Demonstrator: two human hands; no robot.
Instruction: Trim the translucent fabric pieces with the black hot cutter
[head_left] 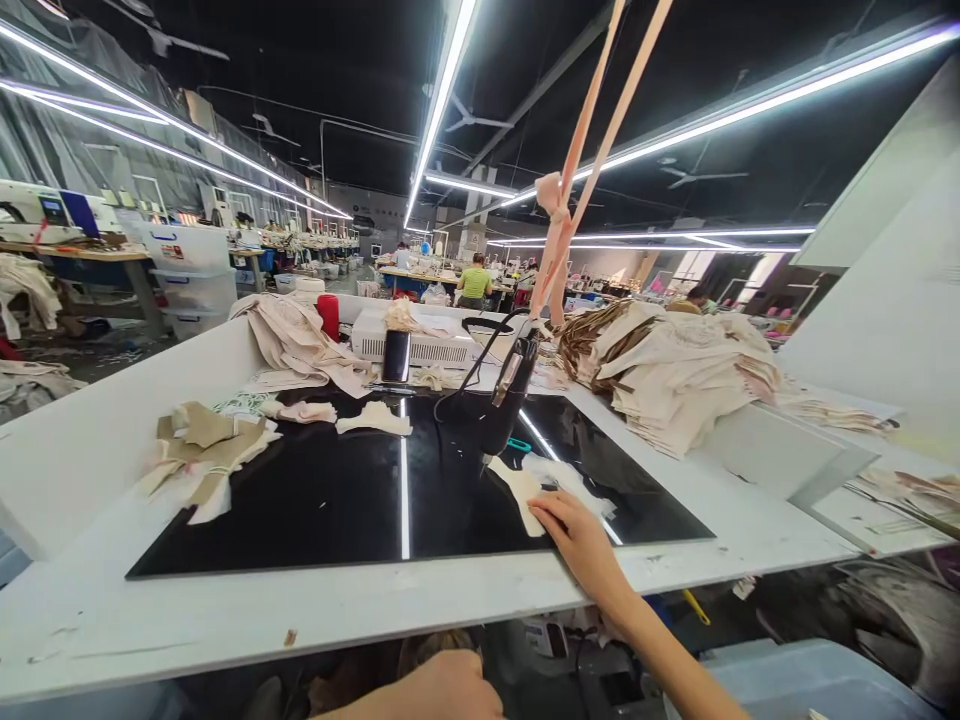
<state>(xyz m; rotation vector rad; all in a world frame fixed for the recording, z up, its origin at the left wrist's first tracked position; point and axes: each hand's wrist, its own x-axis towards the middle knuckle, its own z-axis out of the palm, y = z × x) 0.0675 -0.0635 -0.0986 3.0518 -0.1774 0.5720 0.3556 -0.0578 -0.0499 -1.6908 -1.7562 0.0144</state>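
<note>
My right hand (574,530) pinches the near end of a small cream fabric piece (517,490) that lies on the glossy black board (300,520). The far end of this piece sits under the tip of a black upright tool (504,410). Pink cloth strips (553,240) hang down from above at the tool. A sheer white scrap (574,485) and a small teal-handled item (517,444) are close to my fingers. My left hand (442,688) is low, in front of the table edge, partly cut off by the frame; its fingers are hidden.
Cream and olive fabric pieces (206,450) pile up on the left, and another cream piece (375,418) lies farther back. Tall fabric stacks (675,365) stand at right. Behind the board is a white vented box (412,340). A low white wall (135,420) borders the left.
</note>
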